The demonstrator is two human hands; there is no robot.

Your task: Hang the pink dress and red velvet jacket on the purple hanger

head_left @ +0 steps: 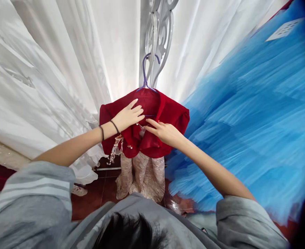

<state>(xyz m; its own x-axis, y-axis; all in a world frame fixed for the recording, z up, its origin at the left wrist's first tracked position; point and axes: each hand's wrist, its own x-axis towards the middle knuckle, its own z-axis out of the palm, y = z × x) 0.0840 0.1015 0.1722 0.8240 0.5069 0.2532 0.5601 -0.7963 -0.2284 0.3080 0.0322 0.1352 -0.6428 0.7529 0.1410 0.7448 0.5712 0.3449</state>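
A short red velvet jacket [175, 117] hangs on a purple clothes hanger [144, 71] in front of me. My left hand [128, 117] rests over its left front, fingers stretched out and apart. Close by, my right hand [165, 131] is at the right front edge, with two fingers extended toward the middle and the others partly curled. The fingertips of both hands nearly meet at the neck opening. Under my left wrist dangles a beaded tassel [116, 148], beside a small shiny ornament [130, 147] on the cloth. Whatever lies beneath my palms is hidden.
White scrollwork metal [154, 34] supports the hanger. A pale glittery dress [140, 173] shows below the jacket. White gowns [51, 69] hang on the left, and a blue tulle dress [245, 121] fills the right. The floor has dark red tiles [107, 190].
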